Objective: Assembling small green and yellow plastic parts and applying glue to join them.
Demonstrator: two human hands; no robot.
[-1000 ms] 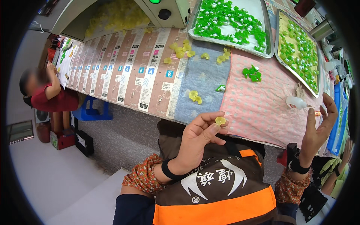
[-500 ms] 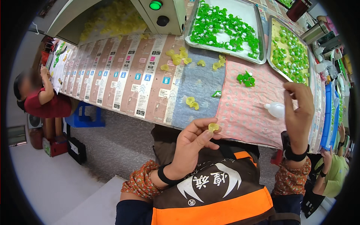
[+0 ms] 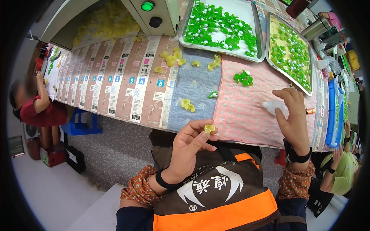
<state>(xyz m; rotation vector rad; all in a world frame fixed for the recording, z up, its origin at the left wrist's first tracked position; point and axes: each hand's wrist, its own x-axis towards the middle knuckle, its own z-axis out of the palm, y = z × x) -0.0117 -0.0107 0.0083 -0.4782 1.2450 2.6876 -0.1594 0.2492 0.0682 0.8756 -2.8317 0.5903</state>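
Note:
My left hand pinches a small yellow translucent plastic piece between thumb and fingertips, just off the table's front edge. My right hand is open, thumb and fingers spread about a small white squeeze bottle lying on the pink cloth; whether it touches the bottle I cannot tell. Farther back on that cloth is a small cluster of green pieces with white eyes. One lone green piece with an eye sits at the border with the blue cloth, where several yellow pieces also lie.
A metal tray of green eyed pieces stands at the back, beside another tray of green pieces. At the back left, a machine housing with a green light holds many yellow pieces. Other people work at left and right.
My right hand has moved left, its fingers now spread around the white bottle. The left hand still holds the yellow piece. The whole view has shifted slightly.

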